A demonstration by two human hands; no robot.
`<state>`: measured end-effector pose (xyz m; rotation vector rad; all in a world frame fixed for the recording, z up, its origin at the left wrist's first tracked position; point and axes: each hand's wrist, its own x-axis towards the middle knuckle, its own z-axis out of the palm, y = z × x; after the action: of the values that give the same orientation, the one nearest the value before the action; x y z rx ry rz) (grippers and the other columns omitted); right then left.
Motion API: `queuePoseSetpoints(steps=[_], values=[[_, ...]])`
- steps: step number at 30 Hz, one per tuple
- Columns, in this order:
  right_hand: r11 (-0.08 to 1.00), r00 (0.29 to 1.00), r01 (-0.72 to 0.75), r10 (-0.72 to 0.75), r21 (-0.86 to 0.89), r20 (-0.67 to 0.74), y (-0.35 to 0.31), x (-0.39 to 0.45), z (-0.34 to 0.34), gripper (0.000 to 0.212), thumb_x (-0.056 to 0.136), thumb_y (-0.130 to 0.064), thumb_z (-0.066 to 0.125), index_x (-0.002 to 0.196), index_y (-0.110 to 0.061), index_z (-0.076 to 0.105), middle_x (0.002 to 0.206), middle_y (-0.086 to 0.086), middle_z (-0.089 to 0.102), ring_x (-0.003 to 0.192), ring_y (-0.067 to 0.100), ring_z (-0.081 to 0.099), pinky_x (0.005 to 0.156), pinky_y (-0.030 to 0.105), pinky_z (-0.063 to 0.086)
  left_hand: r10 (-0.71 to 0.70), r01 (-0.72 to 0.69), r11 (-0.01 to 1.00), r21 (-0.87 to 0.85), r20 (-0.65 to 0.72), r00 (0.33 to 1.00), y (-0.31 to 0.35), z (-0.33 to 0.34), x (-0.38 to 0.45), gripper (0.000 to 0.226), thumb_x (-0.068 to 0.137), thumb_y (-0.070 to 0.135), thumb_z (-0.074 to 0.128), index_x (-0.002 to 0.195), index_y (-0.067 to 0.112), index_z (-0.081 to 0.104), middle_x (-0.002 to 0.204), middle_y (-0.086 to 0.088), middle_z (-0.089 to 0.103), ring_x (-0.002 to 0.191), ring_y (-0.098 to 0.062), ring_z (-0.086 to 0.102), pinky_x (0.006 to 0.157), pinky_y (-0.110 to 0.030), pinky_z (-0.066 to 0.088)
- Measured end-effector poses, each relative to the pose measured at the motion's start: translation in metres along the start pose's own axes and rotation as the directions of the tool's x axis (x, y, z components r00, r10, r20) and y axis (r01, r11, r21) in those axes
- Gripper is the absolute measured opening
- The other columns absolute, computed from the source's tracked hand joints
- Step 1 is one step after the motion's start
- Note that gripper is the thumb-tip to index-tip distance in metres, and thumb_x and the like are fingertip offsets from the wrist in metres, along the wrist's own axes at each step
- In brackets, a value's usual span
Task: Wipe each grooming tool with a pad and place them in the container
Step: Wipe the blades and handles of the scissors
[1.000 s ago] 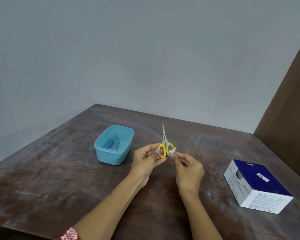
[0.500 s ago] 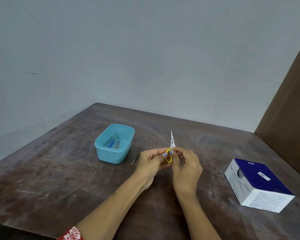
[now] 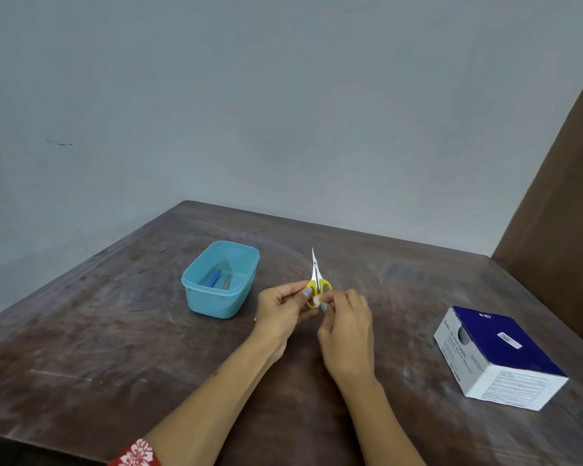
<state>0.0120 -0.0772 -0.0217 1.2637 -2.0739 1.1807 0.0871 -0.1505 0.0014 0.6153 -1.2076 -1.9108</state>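
Pinching yellow-handled scissors upright, left hand, right hand curled, pinching white pad against handle

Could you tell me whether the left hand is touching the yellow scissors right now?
Touching. The head view shows the left hand pinching a yellow handle loop of the scissors, which are held above the table, blades pointing away from the person.

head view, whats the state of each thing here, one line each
small yellow-handled scissors: held above the table, blades closed, tip pointing away
white wipe pad: pinched against the scissor handles
left hand: grips the handles
right hand: pinches the pad
light blue plastic container: open, two tools inside
blue and white cardboard box: on the table, opening facing left
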Motion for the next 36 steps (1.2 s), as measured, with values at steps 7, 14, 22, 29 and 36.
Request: queuePoseSetpoints(steps=[7,14,22,29,36], values=[[0.604,0.837,-0.484,0.531,0.633,0.133,0.001,0.009,-0.009,0.018,0.089,0.001,0.055,0.085,-0.015,0.063,0.089,0.007,0.07,0.074,0.012,0.07,0.068,0.031,0.058,0.003,-0.003,0.998,0.065,-0.003,1.0,0.0,-0.001,-0.001,0.023,0.086,-0.003,0.058,0.108,0.001,0.064,0.098,-0.013,0.069,0.089,-0.023,0.068,0.068,-0.028,0.06],[0.918,0.985,-0.11,0.151,0.382,-0.081,-0.009,0.004,-0.013,0.027,0.083,0.005,0.06,0.086,-0.021,0.065,0.087,-0.012,0.063,0.079,0.005,0.063,0.067,0.013,0.05,-0.054,0.049,0.995,0.081,0.058,0.997,0.001,0.002,-0.003,0.02,0.092,0.01,0.054,0.104,0.002,0.067,0.098,-0.016,0.071,0.094,-0.025,0.068,0.073,-0.027,0.059],[0.912,0.993,-0.062,0.098,0.405,-0.069,-0.011,0.004,-0.01,0.029,0.081,0.005,0.062,0.088,-0.022,0.066,0.088,-0.012,0.064,0.08,0.005,0.064,0.07,0.02,0.052,-0.179,0.195,0.978,-0.072,0.184,0.966,0.006,0.0,0.0,0.023,0.093,0.006,0.047,0.109,-0.002,0.062,0.109,-0.024,0.064,0.098,-0.029,0.063,0.089,-0.039,0.051],[0.948,0.978,-0.097,0.147,0.303,-0.146,-0.003,0.006,-0.009,0.019,0.082,-0.002,0.064,0.088,-0.02,0.068,0.091,-0.009,0.058,0.088,0.015,0.057,0.074,0.034,0.051,-0.226,0.255,0.963,-0.087,0.256,0.94,0.008,-0.001,-0.002,0.027,0.098,0.013,0.039,0.109,0.002,0.061,0.099,-0.014,0.068,0.092,-0.022,0.065,0.088,-0.037,0.052],[0.994,0.996,-0.032,0.04,0.105,-0.082,0.0,0.004,-0.008,0.018,0.079,-0.009,0.069,0.09,-0.023,0.071,0.084,-0.01,0.066,0.081,0.014,0.054,0.071,0.023,0.034,-0.252,0.267,0.963,-0.034,0.238,0.938,0.005,0.001,-0.001,0.031,0.098,0.016,0.039,0.115,-0.001,0.058,0.107,-0.024,0.062,0.099,-0.03,0.06,0.095,-0.042,0.046]])
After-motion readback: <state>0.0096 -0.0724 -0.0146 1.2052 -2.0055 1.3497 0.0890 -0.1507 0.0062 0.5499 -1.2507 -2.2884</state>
